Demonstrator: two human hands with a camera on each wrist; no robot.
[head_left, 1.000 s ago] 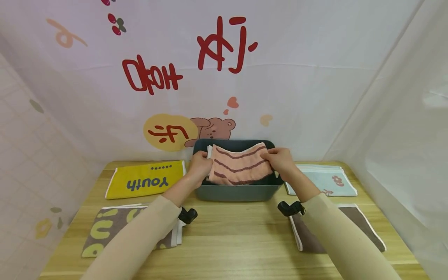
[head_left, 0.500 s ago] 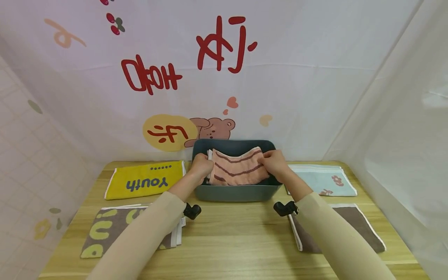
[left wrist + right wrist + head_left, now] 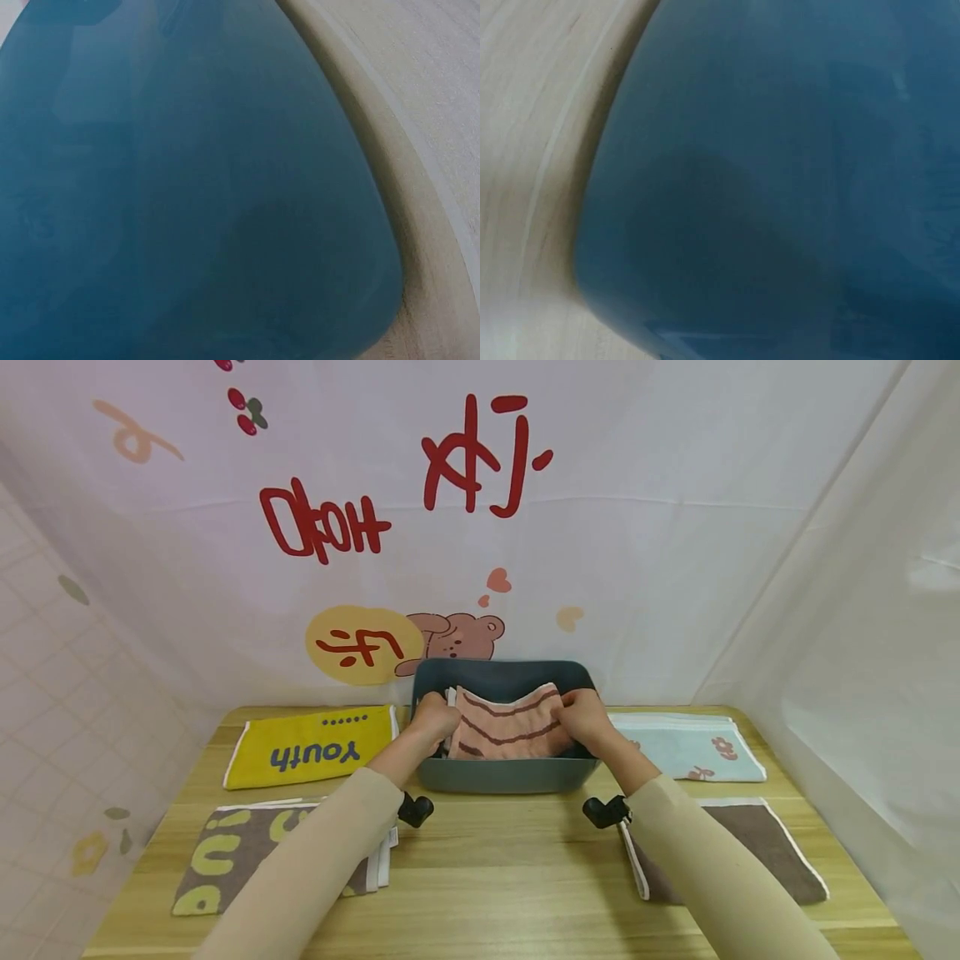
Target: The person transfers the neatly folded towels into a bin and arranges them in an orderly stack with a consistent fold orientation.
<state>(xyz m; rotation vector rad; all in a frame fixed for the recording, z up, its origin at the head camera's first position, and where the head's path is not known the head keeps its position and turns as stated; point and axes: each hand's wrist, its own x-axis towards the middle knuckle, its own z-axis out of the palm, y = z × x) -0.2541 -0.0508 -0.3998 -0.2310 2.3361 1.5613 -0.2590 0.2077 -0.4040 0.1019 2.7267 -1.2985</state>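
— Two hands are all we count in the head view, both at the middle of the frame. The left hand (image 3: 433, 717) grips the left end of a pink striped towel (image 3: 504, 725), its fingers curled over the cloth edge; the right hand (image 3: 581, 720) pinches the right end the same way.

— And where do we find the towel itself?

— We see it stretched between the hands, sunk into the dark blue-grey bin (image 3: 504, 774) at the centre of the frame, with its top edge just under the bin's far rim. A bit of white cloth shows beside the left hand; we cannot tell what it belongs to.

— What do we get from the wrist views?

— Only the bin's smooth blue wall (image 3: 187, 195) filling the left one and again the right one (image 3: 795, 180), with pale wood at the edge. No fingers show there.

— What lies around the bin?

— The wooden table (image 3: 495, 877) carries four flat towels: a yellow towel (image 3: 311, 746) at centre left, a grey towel with yellow letters (image 3: 232, 852) at lower left partly under the left sleeve, a light blue towel (image 3: 693, 745) at centre right, and a brown towel (image 3: 757, 847) at lower right.
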